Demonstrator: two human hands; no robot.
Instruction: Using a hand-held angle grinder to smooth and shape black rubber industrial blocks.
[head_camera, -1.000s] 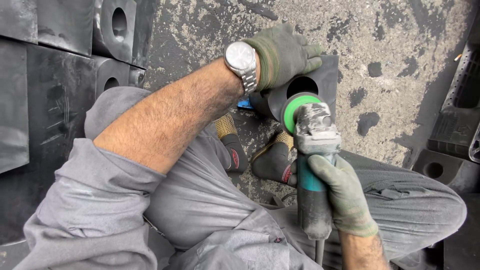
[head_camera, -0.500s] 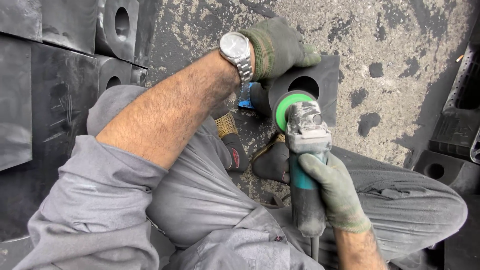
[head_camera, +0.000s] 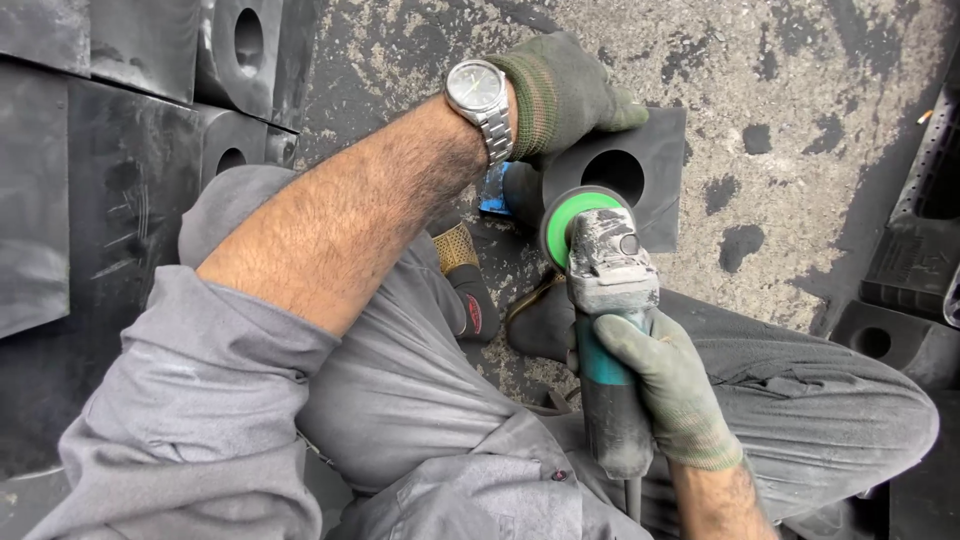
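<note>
The right hand (head_camera: 668, 395) is clenched around the handle of one grinder (head_camera: 608, 330), a power tool with a green disc (head_camera: 572, 222) at its front. A second ago the disc sat a little lower and more to the right; now it has crept up and left, so it is just at the near left edge of the black block (head_camera: 648, 170). That looks like the grinding is moving along this edge. The left hand (head_camera: 560, 92), in a green glove, has stayed pressed flat on top of the block, its fingers (head_camera: 622, 112) spread on it and holding it down, not wrapped around it. The block lies on the grey floor (head_camera: 800, 80) between the person's legs, and it has one round hole in it. There is one watch (head_camera: 478, 88) on the left wrist. There are two gloves, one on each hand. More black blocks (head_camera: 240, 45) are stacked at the left; at least three show holes.
</note>
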